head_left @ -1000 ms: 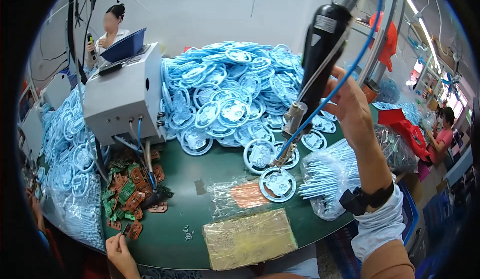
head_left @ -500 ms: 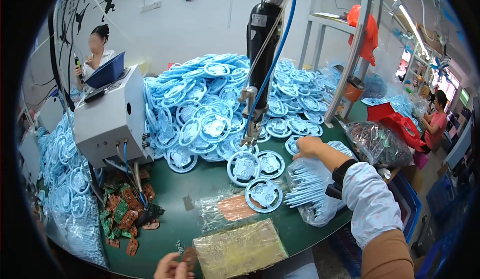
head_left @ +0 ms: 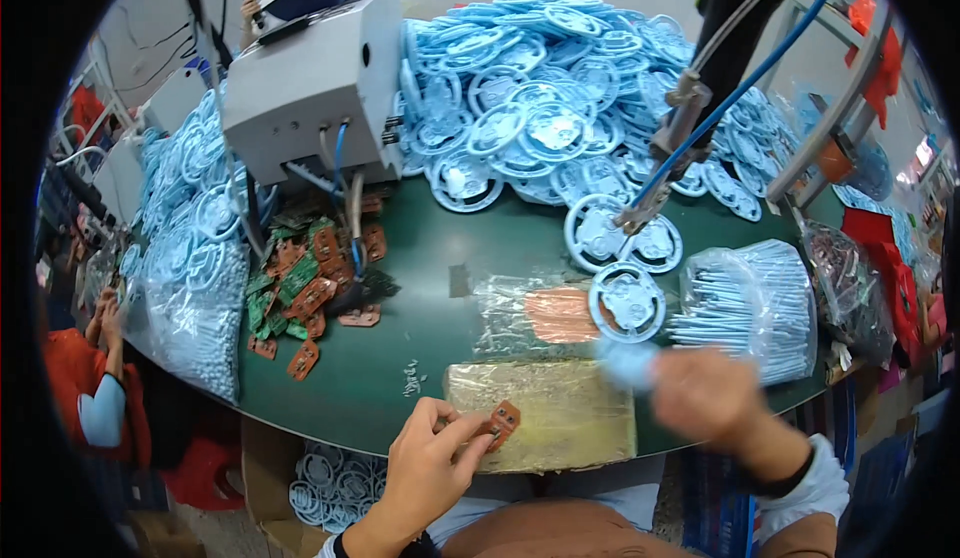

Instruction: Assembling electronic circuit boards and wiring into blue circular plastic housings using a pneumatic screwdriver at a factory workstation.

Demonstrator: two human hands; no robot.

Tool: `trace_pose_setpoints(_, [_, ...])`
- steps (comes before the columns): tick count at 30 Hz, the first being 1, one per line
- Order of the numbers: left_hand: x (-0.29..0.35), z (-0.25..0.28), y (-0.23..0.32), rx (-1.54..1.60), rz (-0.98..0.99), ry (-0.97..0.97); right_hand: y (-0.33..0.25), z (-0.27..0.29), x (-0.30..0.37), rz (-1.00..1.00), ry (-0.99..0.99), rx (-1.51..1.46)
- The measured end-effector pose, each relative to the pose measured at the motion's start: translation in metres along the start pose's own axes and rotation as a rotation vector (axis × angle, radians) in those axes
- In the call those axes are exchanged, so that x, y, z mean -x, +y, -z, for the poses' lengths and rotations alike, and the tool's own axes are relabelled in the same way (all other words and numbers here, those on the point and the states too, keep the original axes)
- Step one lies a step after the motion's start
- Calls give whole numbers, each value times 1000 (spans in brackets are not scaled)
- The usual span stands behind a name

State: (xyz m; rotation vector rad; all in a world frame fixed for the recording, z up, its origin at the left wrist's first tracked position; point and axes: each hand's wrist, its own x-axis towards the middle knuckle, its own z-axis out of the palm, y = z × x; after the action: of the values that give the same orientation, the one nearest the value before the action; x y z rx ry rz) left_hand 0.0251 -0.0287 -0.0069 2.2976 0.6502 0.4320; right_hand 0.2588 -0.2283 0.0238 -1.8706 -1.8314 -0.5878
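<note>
Pinched between the fingers of my left hand is a small brown circuit board, held over the near edge of a tape-wrapped block. My right hand, smeared by motion, is closed on a light blue plastic piece; its blur hides the exact shape. Just beyond that piece lies a light blue plastic ring part, partly over a clear plastic-covered patch. Two more such rings overlap beneath the tip of a hanging black powered screwdriver.
A high pile of blue rings fills the back. Brown and green boards lie below a grey machine. Bagged blue sticks stand at right, another filled bag at left. A metal frame post rises at right. Others work nearby.
My right hand has come back from the rings at the right, bringing a blue piece toward me. My left hand has lifted the board above the block. The view has tilted down and left.
</note>
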Motion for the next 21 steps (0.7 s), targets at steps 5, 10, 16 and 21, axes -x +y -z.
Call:
trace_pose_setpoints(5, [-11, -6, -17, 71, -171, -133, -53, -17, 17, -45, -207, -283])
trace_pose_setpoints(10, [-7, 2, -15, 79, -90, -116, 17, 14, 24, -350, -199, 176])
trace_pose_setpoints(16, [-17, 6, -13, 99, -46, -191, 56, 12, 57, -429, -409, 312])
trace_pose_setpoints(21, [-17, 8, -2, 75, -125, -99, 57, 15, 48, -386, -370, 112])
